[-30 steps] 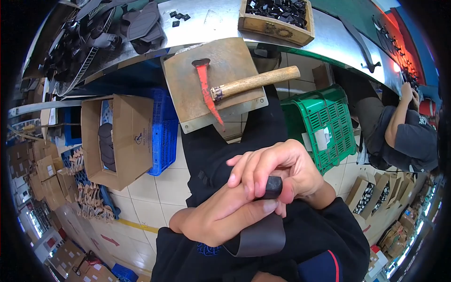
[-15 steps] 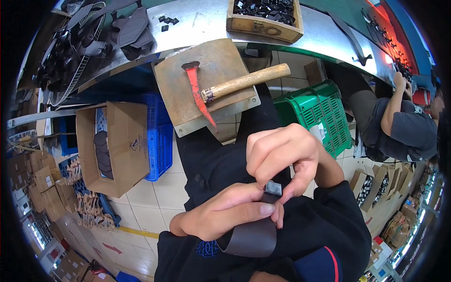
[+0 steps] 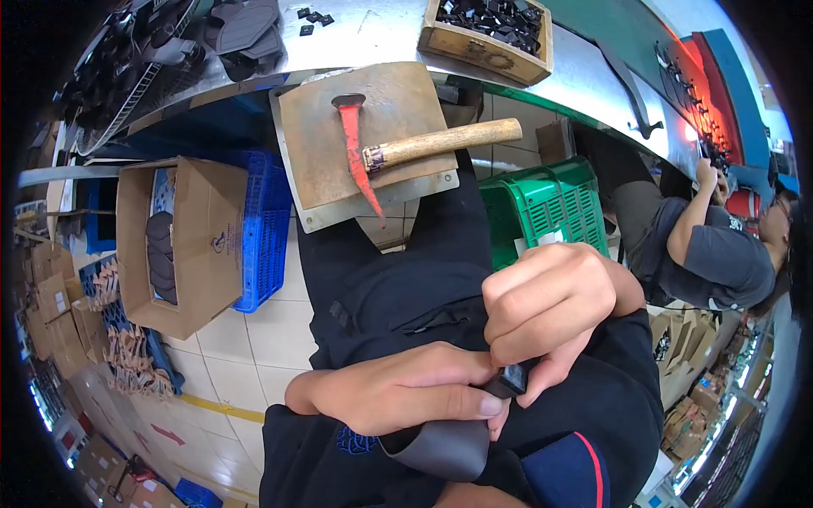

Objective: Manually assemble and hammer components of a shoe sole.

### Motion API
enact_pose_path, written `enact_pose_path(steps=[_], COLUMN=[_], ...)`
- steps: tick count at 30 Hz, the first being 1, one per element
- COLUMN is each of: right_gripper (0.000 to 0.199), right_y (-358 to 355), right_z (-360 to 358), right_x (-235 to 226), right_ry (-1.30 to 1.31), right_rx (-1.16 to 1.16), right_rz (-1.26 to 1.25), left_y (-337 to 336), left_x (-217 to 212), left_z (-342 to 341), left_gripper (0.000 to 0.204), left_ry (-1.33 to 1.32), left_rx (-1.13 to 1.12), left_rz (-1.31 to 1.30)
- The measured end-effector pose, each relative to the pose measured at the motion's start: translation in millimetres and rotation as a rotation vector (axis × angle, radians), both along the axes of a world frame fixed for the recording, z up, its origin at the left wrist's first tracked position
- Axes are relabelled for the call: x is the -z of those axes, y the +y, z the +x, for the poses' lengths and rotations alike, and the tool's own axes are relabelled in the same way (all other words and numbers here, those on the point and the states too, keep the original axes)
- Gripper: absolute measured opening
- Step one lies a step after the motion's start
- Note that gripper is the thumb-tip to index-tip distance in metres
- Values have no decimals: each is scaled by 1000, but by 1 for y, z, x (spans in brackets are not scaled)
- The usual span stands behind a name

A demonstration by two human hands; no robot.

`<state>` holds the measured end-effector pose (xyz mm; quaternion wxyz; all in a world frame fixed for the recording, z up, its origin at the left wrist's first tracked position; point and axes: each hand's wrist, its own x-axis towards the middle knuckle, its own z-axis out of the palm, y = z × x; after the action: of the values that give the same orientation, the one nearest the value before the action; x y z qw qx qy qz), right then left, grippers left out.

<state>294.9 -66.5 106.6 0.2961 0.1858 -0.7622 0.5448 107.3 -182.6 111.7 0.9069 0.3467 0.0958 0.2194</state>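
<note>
My left hand (image 3: 415,394) is closed on a dark brown leather-like strap (image 3: 445,453), its thumb lying along the end. The strap bends down in a wide loop below my fingers, in front of my black shirt. A small black square piece (image 3: 511,380), which looks like a buckle or slide, sits at the strap's end. My right hand (image 3: 555,305) curls over this piece from above, fingers and thumb pinching around it. Beyond my hands, a hammer (image 3: 440,144) with a red head and wooden handle lies on a brown board (image 3: 318,161) between my legs.
A metal bench (image 3: 356,51) runs across the far side, with a wooden box (image 3: 491,57) of black pieces. An open carton (image 3: 203,254) and blue crate (image 3: 269,237) stand left; a green basket (image 3: 559,203) stands right. Another person (image 3: 720,254) sits at the far right.
Both hands and the strap sit slightly lower and further right in the picture. The right fingers have come down closer over the black piece. The hammer stays on the board.
</note>
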Motion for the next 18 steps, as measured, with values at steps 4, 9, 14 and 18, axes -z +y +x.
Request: enact_pose_path(steps=[4,9,14,18], right_gripper=[56,61,46,40], right_y=[13,-37,-81,-97], right_z=[13,16,36,57], right_x=[9,50,50,45], right_ry=[-93,-391,-465,-355], right_rx=[83,251,435,641], right_rz=[36,-737,-822,-776], left_y=[1,29,70,87], left_x=[-1,10,18,23], left_z=[2,11,26,47], left_gripper=[29,23,27,29], left_ry=[130,667,817,744], left_rx=[-223,-1211,-1133,-910], left_rz=[137,451,826,779])
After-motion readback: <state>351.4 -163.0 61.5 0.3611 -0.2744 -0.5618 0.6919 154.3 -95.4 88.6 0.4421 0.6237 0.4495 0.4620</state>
